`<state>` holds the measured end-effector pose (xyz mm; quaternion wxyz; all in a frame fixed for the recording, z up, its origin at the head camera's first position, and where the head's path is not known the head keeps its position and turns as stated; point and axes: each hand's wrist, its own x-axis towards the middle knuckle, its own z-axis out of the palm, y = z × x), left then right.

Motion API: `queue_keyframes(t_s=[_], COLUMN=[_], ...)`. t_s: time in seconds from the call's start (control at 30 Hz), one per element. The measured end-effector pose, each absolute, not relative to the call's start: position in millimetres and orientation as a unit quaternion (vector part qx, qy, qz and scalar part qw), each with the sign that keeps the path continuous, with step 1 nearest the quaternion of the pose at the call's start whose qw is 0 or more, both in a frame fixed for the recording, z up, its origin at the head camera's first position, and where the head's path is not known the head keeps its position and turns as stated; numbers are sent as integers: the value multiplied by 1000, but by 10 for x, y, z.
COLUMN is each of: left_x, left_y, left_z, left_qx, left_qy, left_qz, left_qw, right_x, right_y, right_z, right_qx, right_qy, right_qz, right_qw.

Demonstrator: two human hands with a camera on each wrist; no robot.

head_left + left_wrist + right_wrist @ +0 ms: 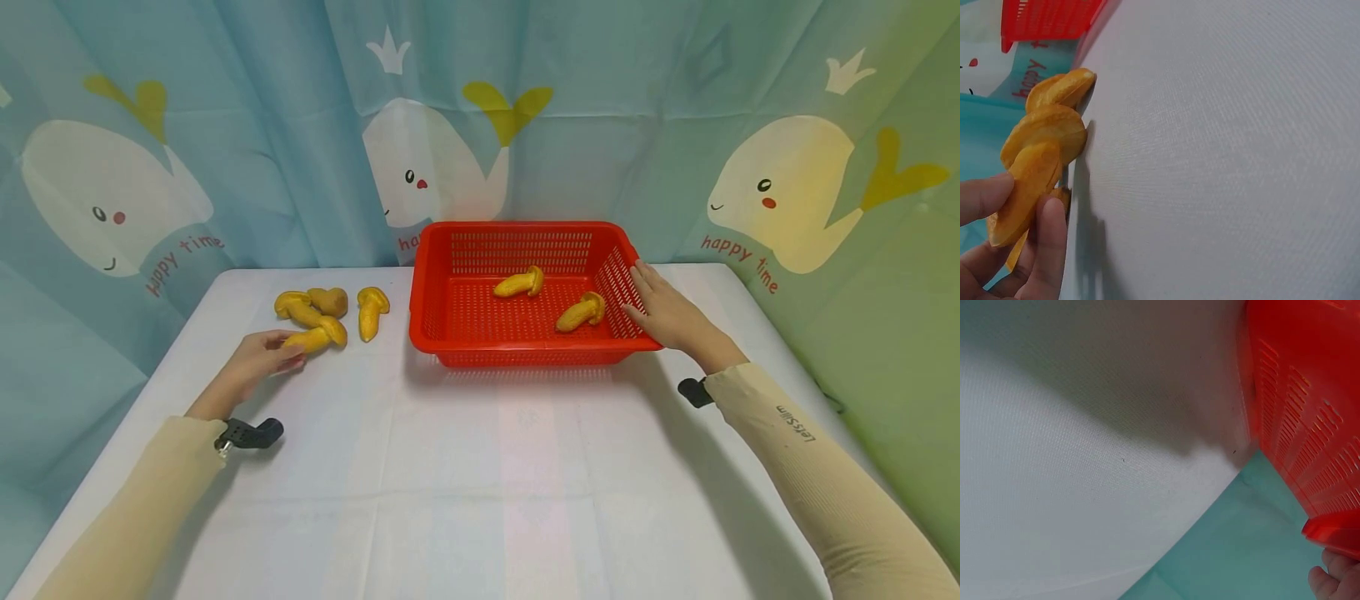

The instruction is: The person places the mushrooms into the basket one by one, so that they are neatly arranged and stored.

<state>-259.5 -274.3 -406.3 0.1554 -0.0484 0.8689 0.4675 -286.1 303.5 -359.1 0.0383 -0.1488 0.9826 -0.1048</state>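
Note:
My left hand (264,358) pinches a yellow toy mushroom (317,335) by its stem, between thumb and fingertips. In the left wrist view the stem of this mushroom (1032,181) points back toward the palm and the cap away. Just behind it lie another yellow mushroom (298,309) and a browner rounded lump (330,302), its kind unclear. A separate mushroom (371,313) lies to their right. My right hand (670,315) holds the right rim of a red plastic basket (517,346), thumb inside and fingers along the outside. Its fingertips (1324,581) show below the rim.
Inside the basket lie two more yellow mushrooms, one toward the back (519,284) and one nearer the right front (581,313). A white cloth covers the table (465,483). Behind it hangs a blue-green curtain (292,125) with whale prints.

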Motion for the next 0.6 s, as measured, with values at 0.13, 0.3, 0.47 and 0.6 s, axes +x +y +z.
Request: queue_keyframes(t_s=[0.13, 0.3, 0.47, 0.6], left_x=[-2609, -2640, -2673, -2685], left_y=[-2738, -2731, -2728, -2722], left_z=[-4023, -3993, -3988, -3986], left_qx=[-48, -48, -55, -65], left_qy=[874, 874, 870, 867], left_qz=[455, 454, 461, 467], left_qw=[164, 167, 162, 162], right_x=[-2860, -2854, -2855, -2861], right_y=[3032, 3028, 3028, 3032], right_z=[-3587, -3579, -3575, -3581], right_qx=[-148, -149, -150, -150], right_qy=[983, 982, 982, 983], right_qz=[-103, -105, -107, -103], right_qw=[41, 40, 39, 39])
